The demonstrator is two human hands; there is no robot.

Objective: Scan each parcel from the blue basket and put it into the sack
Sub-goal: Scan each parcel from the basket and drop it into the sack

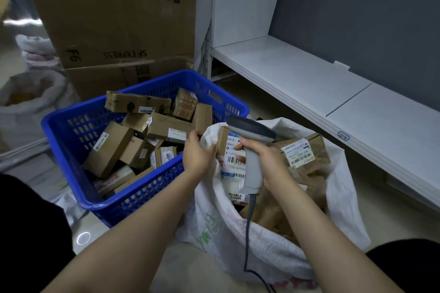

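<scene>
We see left hand (pixel 197 154) at rim of sack (pixel 262 245), fingers curled over white cloth edge, gripping it. Right hand (pixel 266 162) wraps all fingers round handle of grey scanner (pixel 253 173), head up, cord hanging down. Inside sack stands labelled parcel (pixel 232 164), just beside scanner, between both hands. More brown parcels lie in sack. Just left of sack sits blue basket (pixel 147 195), many small boxes (pixel 108 147) piled in. We spot white shelf (pixel 297 74) on right, big cardboard boxes (pixel 114 12) behind basket.

Left hand (pixel 197 153), right hand (pixel 266 162), fingers (pixel 247 144) curled.
</scene>
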